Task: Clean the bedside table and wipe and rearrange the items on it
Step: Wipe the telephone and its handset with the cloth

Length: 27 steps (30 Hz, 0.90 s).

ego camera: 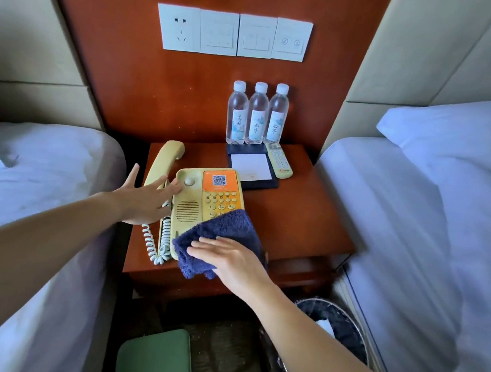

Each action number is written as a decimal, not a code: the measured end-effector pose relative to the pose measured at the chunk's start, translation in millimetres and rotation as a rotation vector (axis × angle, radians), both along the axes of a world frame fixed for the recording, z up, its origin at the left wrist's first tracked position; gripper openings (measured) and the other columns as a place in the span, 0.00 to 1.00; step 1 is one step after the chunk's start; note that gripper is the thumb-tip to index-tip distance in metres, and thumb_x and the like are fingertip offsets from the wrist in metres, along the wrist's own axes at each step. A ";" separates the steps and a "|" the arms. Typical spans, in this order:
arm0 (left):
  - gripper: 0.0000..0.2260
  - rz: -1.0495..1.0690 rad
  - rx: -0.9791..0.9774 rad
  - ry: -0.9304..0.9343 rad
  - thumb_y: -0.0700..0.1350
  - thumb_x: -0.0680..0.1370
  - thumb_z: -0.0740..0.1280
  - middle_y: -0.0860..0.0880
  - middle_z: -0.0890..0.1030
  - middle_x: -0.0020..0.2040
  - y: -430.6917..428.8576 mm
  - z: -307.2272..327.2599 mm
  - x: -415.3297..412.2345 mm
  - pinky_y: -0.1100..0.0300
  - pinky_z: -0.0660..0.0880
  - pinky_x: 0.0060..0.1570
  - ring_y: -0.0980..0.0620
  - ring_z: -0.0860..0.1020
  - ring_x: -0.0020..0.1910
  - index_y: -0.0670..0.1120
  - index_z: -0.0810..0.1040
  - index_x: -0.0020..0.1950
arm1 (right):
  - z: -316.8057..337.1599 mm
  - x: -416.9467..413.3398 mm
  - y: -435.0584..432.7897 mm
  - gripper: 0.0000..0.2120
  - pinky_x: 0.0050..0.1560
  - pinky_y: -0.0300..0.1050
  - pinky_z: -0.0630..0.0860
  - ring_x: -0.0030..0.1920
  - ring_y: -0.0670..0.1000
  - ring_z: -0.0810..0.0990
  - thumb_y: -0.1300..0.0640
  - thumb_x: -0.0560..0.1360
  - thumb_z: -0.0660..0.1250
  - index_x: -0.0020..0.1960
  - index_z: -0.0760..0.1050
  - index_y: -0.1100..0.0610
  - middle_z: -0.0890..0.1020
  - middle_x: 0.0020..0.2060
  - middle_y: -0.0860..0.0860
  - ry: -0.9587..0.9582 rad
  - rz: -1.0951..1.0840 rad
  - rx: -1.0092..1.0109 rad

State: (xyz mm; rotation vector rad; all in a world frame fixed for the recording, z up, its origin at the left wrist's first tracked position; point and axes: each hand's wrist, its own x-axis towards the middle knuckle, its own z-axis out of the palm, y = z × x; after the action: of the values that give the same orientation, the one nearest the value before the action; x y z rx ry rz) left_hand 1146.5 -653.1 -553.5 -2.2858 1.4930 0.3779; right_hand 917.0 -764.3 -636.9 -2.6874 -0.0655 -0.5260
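Centre of frame: right hand (231, 258), fingers flat, pressed a blue cloth (225, 229) onto the near end of the telephone (207, 194) on the bedside table (295, 220). Left hand (144, 198), fingers spread wide, lay over the handset (166, 154).

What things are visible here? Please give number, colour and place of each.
bedside table: one, red-brown, between the beds
telephone: one, cream and orange, table's front left
handset: one, cream, left of telephone
coiled cord: one, pale, front left
cloth: one, dark blue, on telephone's front
water bottles: three, clear, back of table
notepad: one, white, on dark holder behind telephone
remote control: one, cream, right of notepad
wall plates: four, white, above table
beds: two, white, either side
waste bin: one, dark, floor, lower right
green object: one, floor, below table
left hand: one, open, over handset
right hand: one, flat on cloth
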 end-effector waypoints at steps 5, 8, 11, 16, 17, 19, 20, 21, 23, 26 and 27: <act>0.49 0.070 -0.049 0.044 0.78 0.69 0.45 0.53 0.36 0.79 3.3 -10.3 -10.9 0.35 0.27 0.69 0.56 0.34 0.77 0.50 0.30 0.78 | 5.2 -23.9 -33.9 0.30 0.71 0.50 0.66 0.70 0.52 0.72 0.65 0.69 0.73 0.70 0.73 0.59 0.75 0.68 0.53 0.056 -0.089 -0.105; 0.56 0.082 -0.058 0.047 0.82 0.64 0.48 0.53 0.34 0.79 3.2 -14.5 -13.3 0.35 0.26 0.68 0.56 0.34 0.77 0.49 0.28 0.77 | 6.9 -29.6 -42.1 0.28 0.76 0.44 0.54 0.75 0.48 0.61 0.62 0.76 0.68 0.75 0.66 0.59 0.68 0.73 0.52 0.135 -0.090 -0.024; 0.59 0.073 -0.063 0.088 0.83 0.61 0.52 0.53 0.33 0.78 4.6 -13.5 -10.9 0.35 0.25 0.68 0.55 0.33 0.77 0.50 0.25 0.75 | 2.5 -26.4 -31.2 0.24 0.76 0.46 0.54 0.76 0.49 0.61 0.54 0.80 0.61 0.75 0.66 0.59 0.68 0.74 0.52 0.144 -0.128 -0.021; 0.68 0.032 -0.036 0.084 0.86 0.52 0.55 0.54 0.29 0.77 5.0 -14.5 -9.3 0.34 0.27 0.69 0.54 0.29 0.75 0.50 0.22 0.73 | -8.1 -9.0 -2.2 0.30 0.77 0.50 0.53 0.77 0.50 0.59 0.42 0.81 0.51 0.77 0.62 0.58 0.64 0.76 0.52 0.180 -0.251 -0.247; 0.68 0.027 -0.035 0.082 0.86 0.51 0.55 0.53 0.28 0.77 5.2 -15.3 -8.5 0.34 0.28 0.69 0.54 0.28 0.75 0.50 0.22 0.73 | -6.9 -4.3 -0.3 0.31 0.78 0.49 0.50 0.78 0.50 0.56 0.41 0.81 0.49 0.78 0.60 0.58 0.61 0.77 0.52 0.204 -0.271 -0.271; 0.69 0.021 -0.039 0.092 0.86 0.51 0.55 0.53 0.27 0.76 5.0 -15.7 -7.7 0.34 0.28 0.69 0.54 0.28 0.75 0.49 0.22 0.73 | -2.2 5.6 -3.5 0.33 0.78 0.49 0.43 0.79 0.50 0.51 0.39 0.80 0.46 0.79 0.53 0.58 0.55 0.79 0.52 0.242 -0.286 -0.281; 0.69 0.019 -0.045 0.096 0.86 0.51 0.55 0.53 0.27 0.76 5.1 -16.3 -7.3 0.34 0.28 0.69 0.54 0.28 0.74 0.48 0.23 0.74 | -0.2 10.4 -6.6 0.34 0.78 0.48 0.41 0.79 0.50 0.48 0.39 0.80 0.44 0.80 0.50 0.58 0.52 0.79 0.52 0.260 -0.288 -0.275; 0.69 0.018 -0.053 0.099 0.86 0.52 0.55 0.53 0.27 0.76 5.3 -17.6 -6.4 0.35 0.27 0.69 0.54 0.28 0.74 0.48 0.23 0.74 | 1.5 16.2 -9.9 0.35 0.78 0.48 0.40 0.79 0.50 0.47 0.38 0.80 0.42 0.80 0.48 0.57 0.50 0.79 0.52 0.275 -0.297 -0.263; 0.69 0.017 -0.066 0.106 0.86 0.52 0.56 0.53 0.27 0.76 6.5 -20.2 -5.8 0.35 0.28 0.69 0.54 0.28 0.75 0.49 0.23 0.74 | 6.6 30.7 -16.8 0.37 0.77 0.48 0.40 0.79 0.51 0.46 0.37 0.78 0.38 0.80 0.46 0.58 0.49 0.79 0.52 0.289 -0.335 -0.237; 0.69 0.016 -0.091 0.121 0.85 0.52 0.57 0.53 0.28 0.77 7.6 -23.9 -4.7 0.35 0.29 0.70 0.55 0.28 0.75 0.50 0.24 0.74 | 14.5 54.5 -26.6 0.37 0.75 0.45 0.36 0.79 0.51 0.45 0.37 0.78 0.37 0.80 0.45 0.58 0.47 0.79 0.52 0.307 -0.412 -0.227; 0.69 0.017 -0.098 0.125 0.85 0.53 0.57 0.54 0.28 0.77 7.0 -24.7 -3.5 0.35 0.29 0.70 0.55 0.28 0.75 0.50 0.24 0.75 | 17.2 62.5 -31.0 0.36 0.75 0.46 0.37 0.79 0.51 0.45 0.38 0.79 0.39 0.80 0.44 0.58 0.46 0.79 0.52 0.316 -0.428 -0.227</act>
State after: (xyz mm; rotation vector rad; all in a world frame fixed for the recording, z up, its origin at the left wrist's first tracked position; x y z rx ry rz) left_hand 1143.1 -646.1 -578.2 -2.3924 1.5855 0.4704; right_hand 979.5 -795.3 -619.7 -2.9820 0.5814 -0.2143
